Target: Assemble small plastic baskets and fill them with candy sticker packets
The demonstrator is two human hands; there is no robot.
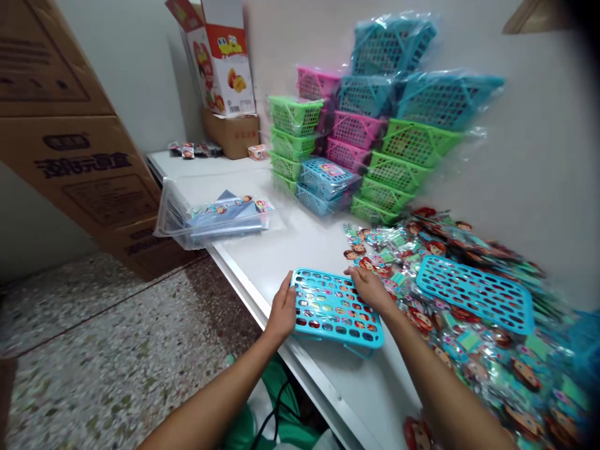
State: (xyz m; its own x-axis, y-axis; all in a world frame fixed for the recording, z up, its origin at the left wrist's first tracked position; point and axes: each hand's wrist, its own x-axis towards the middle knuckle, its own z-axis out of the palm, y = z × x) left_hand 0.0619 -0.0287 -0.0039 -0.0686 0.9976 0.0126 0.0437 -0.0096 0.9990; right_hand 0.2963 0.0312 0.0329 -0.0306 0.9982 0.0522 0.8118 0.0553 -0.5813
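Toys under blue lid (335,307) half-hidden, left hand (282,310), right hand (370,289) gripping.

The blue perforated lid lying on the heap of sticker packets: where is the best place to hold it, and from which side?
Probably by the long near edge of the blue lid, coming from above and the front. It lies flat and loose on the packet heap, that rim is exposed, and its holes give finger purchase. The wall crowds the far side.

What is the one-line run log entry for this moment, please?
left hand: grips blue basket | right hand: grips it | sticker packs: beside
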